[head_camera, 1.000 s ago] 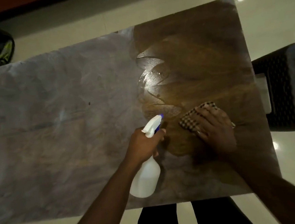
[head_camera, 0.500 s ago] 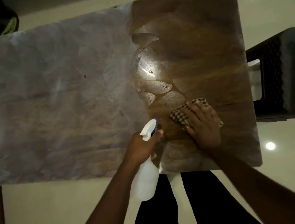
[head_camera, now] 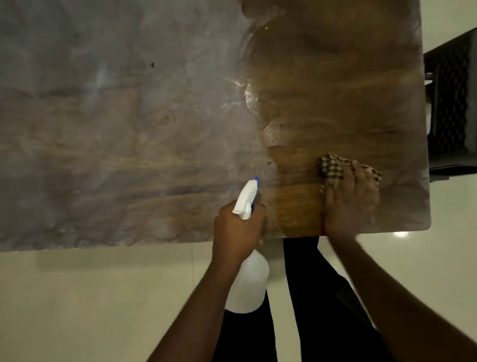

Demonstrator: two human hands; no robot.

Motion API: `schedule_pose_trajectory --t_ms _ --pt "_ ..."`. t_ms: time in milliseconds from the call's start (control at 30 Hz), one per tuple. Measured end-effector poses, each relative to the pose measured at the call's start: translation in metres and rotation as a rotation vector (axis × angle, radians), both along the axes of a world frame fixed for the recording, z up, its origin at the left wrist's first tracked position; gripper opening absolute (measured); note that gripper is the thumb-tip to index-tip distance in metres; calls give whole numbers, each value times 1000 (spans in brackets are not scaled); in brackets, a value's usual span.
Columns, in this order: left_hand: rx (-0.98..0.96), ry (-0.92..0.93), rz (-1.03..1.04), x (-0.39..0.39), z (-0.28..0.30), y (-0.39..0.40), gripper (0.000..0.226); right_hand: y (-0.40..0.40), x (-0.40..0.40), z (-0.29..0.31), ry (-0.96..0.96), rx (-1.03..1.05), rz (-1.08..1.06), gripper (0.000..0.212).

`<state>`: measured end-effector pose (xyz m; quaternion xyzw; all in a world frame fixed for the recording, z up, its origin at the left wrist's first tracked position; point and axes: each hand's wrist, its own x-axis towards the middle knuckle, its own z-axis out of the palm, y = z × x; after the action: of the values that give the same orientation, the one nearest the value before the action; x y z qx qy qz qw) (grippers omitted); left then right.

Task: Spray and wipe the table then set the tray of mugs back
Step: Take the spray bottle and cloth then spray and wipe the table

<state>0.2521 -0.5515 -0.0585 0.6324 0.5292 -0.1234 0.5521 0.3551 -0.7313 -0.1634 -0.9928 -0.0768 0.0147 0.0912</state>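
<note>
The wooden table fills the upper part of the head view; its right part is dark, wet and streaked, its left part dull and grey. My left hand grips a white spray bottle by the neck at the table's near edge, its nozzle pointing onto the tabletop. My right hand presses a checked cloth flat on the wet wood near the front right corner. No tray or mugs are in view.
A dark perforated plastic stool or crate stands right beside the table's right edge. Pale glossy floor lies below the near edge. My dark-trousered legs stand at the table's front.
My right hand has dragged the cloth toward me, close to the near edge and a little rightward. The view has tipped down, so more floor shows. The left hand still holds the bottle.
</note>
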Motion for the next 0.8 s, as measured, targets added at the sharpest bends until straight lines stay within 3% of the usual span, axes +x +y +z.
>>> schedule_pose_trajectory --t_ms 67,133,233,300,433,467,533,633,667,733,800 --pt "-35 -19 -1 -5 0 5 23 48 -25 -5 -11 38 80 46" --pt "-42 -38 -19 -10 0 11 15 78 -63 -5 19 91 453 47" --pt "-17 -31 -12 -14 -2 24 23 54 -70 1 47 42 938 52" --pt "-89 -37 -22 -19 2 35 18 23 -47 2 86 19 868 60" --pt "-114 -65 17 -29 9 56 25 50 -13 7 105 14 36 54" --pt "-89 -66 38 -29 9 63 28 79 -18 7 80 13 -52 52" --pt "-72 -81 52 -28 10 73 30 129 -43 2 71 35 147 49" --pt "-123 -114 36 -28 16 85 21 139 -87 -2 104 15 770 52" --pt "-124 -118 29 -28 18 88 21 126 -86 1 114 -7 880 53" --pt "-88 -105 9 -28 23 97 26 99 -64 5 98 -53 902 59" --pt "-67 -109 14 -25 25 109 31 87 -37 7 114 -61 654 60"
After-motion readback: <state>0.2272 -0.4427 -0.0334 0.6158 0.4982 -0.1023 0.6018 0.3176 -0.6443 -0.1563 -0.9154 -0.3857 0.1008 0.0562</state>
